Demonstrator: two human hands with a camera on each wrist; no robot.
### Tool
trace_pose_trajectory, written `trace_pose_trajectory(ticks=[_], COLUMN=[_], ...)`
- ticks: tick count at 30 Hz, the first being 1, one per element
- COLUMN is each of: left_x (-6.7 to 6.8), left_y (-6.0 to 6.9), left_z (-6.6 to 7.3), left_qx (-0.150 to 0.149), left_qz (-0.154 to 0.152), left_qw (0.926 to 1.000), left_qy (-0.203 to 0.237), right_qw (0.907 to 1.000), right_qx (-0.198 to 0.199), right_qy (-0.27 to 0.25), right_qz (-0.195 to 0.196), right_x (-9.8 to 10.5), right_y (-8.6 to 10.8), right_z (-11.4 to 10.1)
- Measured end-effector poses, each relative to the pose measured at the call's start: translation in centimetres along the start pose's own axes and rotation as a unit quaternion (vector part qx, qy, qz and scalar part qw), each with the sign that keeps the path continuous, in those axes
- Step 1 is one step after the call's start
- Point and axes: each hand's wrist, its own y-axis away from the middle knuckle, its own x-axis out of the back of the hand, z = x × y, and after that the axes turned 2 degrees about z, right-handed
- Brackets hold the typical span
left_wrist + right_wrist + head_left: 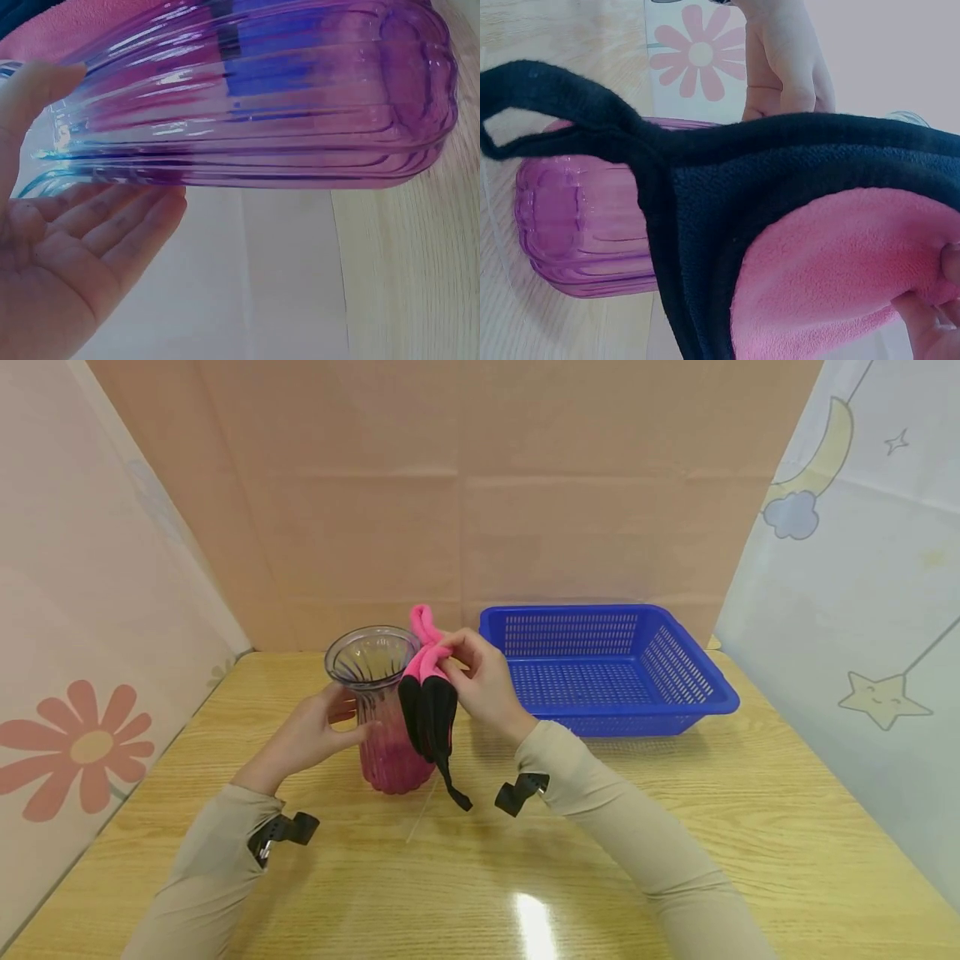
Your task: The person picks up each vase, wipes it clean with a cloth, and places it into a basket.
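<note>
Pink-and-black cloth [429, 706] pinched up at glass vase [386, 710]

Cloth hangs in front of the vase's right side, folded, pink part up by the vase rim, black edging and loop dangling toward the vase's base; can't tell if cloth and glass touch. Right hand [483, 685], right of the vase, pinches the pink part between thumb and fingers. Left hand [315, 731] grips the vase from its left, thumb in front, fingers behind. Vase upright, clear top, pink-purple bottom. Blue basket [622, 708] right of the vase. Wooden table [420, 893] under the vase. Flower print [90, 747] on panel, far left of the vase.
</note>
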Motion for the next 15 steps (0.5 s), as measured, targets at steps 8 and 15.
trace_pose_trajectory(ticks=[8,15], left_x=[0.38,0.33], left_y=[-0.14,-0.14], left_z=[-0.16,-0.32], left_qx=[-0.008,-0.007], left_qz=[-0.025,-0.033], left_qw=[0.9991,0.9988], left_qy=[0.033,0.035], right_qw=[0.9999,0.9998], right_qx=[-0.004,-0.005], right_qy=[-0.011,-0.015], right_qz=[-0.009,-0.012], right_x=[0.09,-0.05], right_y=[-0.03,0.12], right_z=[0.1,0.2])
